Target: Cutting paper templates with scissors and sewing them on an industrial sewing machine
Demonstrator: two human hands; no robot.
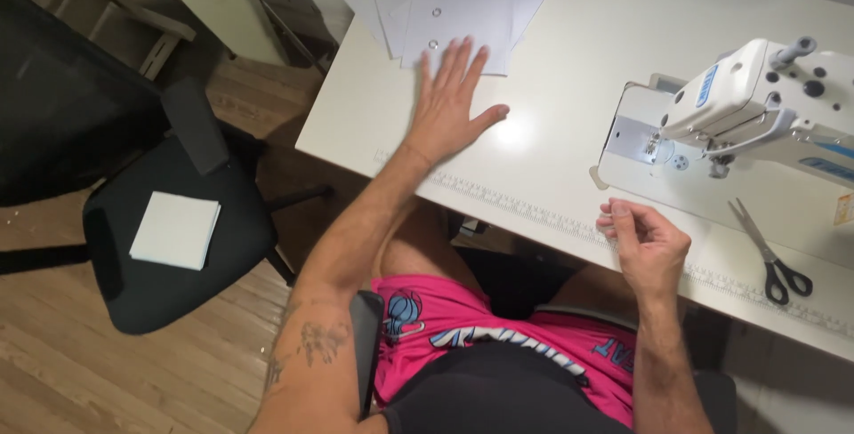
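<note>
Fingers spread wide, the left hand (449, 100) lies flat on the white bench (569, 52), fingertips touching the near edge of the stack of white sheets (454, 3) at the far left. Right hand (645, 243) hovers at the near bench edge, fingertips pinched together; whether anything sits between them, I cannot tell. Just beyond it stands the white sewing machine (756, 100), with scissors (769, 252) lying to its right. Off to the left, a black chair (178, 247) carries a white pad (175, 229).
</note>
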